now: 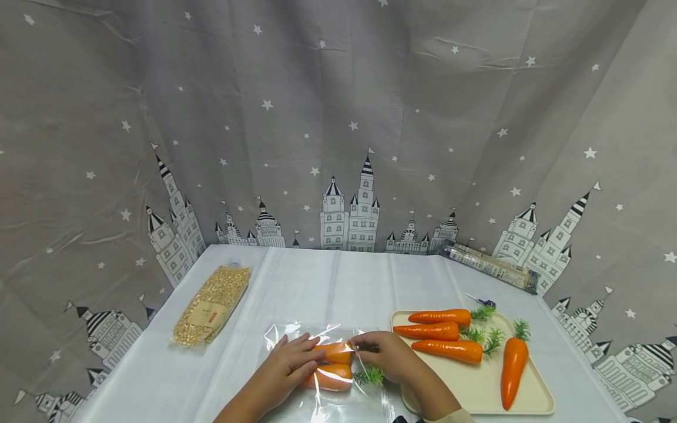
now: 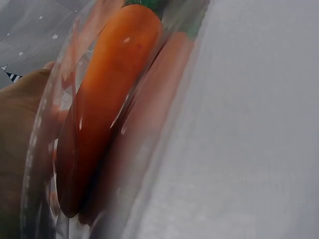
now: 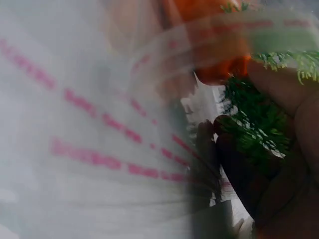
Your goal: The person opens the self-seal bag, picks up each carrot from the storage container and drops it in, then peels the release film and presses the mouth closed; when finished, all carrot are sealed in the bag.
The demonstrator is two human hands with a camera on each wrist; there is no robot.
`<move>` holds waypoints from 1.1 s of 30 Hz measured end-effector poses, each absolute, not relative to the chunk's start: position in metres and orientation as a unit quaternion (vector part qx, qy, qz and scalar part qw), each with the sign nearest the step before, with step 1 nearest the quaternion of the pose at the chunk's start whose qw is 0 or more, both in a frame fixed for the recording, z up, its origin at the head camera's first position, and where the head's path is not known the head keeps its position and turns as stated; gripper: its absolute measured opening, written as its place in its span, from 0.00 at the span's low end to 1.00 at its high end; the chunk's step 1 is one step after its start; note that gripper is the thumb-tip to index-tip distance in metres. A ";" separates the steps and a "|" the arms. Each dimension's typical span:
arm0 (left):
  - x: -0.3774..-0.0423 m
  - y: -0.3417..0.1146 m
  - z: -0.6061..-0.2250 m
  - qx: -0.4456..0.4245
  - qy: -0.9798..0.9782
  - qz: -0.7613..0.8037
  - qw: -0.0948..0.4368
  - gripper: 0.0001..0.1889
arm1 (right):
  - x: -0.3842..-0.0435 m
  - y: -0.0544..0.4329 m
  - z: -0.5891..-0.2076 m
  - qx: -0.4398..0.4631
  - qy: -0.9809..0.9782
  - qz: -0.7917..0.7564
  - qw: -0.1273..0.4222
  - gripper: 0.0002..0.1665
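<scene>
Two orange carrots with green tops are in a clear plastic bag (image 1: pixel 296 405) at the table's near middle. On the bag, my left hand (image 1: pixel 288 367) rests with extended fingers over the pointed ends of the far carrot (image 1: pixel 337 353) and the near carrot (image 1: pixel 330 377). At the bag's right side, my right hand (image 1: pixel 388 352) holds the far carrot by its leafy end, its fingers bent. Green leaves (image 3: pixel 254 119) lie within that hand in the right wrist view. Through the film, the left wrist view shows one carrot (image 2: pixel 117 74) beside a second, blurred one.
On the right, a cream tray (image 1: pixel 449 399) bears several more carrots (image 1: pixel 446 351). Behind it lie a small dark-handled tool (image 1: pixel 483 302) and a long wrapped package (image 1: pixel 492 267). A bag of yellow grains (image 1: pixel 211 305) lies at the left. A grey castle-print curtain (image 1: pixel 338 88) hangs behind.
</scene>
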State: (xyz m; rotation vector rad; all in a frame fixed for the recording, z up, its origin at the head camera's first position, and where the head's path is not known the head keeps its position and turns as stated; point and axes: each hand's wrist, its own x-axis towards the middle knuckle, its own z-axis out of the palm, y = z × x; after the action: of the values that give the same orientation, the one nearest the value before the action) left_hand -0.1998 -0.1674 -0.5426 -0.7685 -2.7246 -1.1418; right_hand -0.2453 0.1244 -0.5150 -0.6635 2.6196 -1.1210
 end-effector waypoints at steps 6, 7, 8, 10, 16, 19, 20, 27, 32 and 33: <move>-0.200 -0.166 -0.542 -0.246 -0.896 -0.367 0.053 0.15 | -0.243 0.129 -0.512 -0.223 0.883 -0.393 0.124 0.14; -0.200 -0.166 -0.542 -0.245 -0.898 -0.361 0.057 0.16 | -0.243 0.131 -0.511 -0.216 0.883 -0.398 0.125 0.13; -0.200 -0.165 -0.542 -0.244 -0.901 -0.353 0.058 0.17 | -0.242 0.133 -0.511 -0.209 0.881 -0.407 0.123 0.13; -0.200 -0.164 -0.541 -0.243 -0.909 -0.333 0.062 0.19 | -0.242 0.138 -0.510 -0.196 0.878 -0.421 0.115 0.12; -0.201 -0.163 -0.527 -0.232 -0.912 -0.335 0.036 0.20 | -0.237 0.155 -0.504 -0.158 0.880 -0.440 0.079 0.12; -0.205 -0.164 -0.509 -0.219 -0.910 -0.352 0.008 0.15 | -0.231 0.163 -0.499 -0.147 0.878 -0.450 0.077 0.11; -0.208 -0.165 -0.502 -0.213 -0.912 -0.351 -0.002 0.13 | -0.228 0.165 -0.498 -0.147 0.878 -0.449 0.081 0.10; -0.252 -0.156 -0.474 -0.139 -0.939 -0.304 -0.077 0.11 | -0.203 0.172 -0.487 -0.183 0.864 -0.440 0.163 0.09; -0.282 -0.145 -0.487 -0.138 -0.937 -0.300 -0.110 0.11 | -0.188 0.171 -0.490 -0.175 0.838 -0.450 0.252 0.08; -0.287 -0.143 -0.491 -0.143 -0.936 -0.301 -0.115 0.11 | -0.185 0.171 -0.491 -0.173 0.836 -0.450 0.261 0.09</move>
State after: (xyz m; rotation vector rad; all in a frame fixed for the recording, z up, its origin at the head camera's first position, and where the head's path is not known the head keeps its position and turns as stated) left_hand -0.2871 -0.1435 -0.4909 -0.4850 -3.1774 -1.0221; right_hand -0.1854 0.1707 -0.4906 -0.4678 2.2637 -1.2176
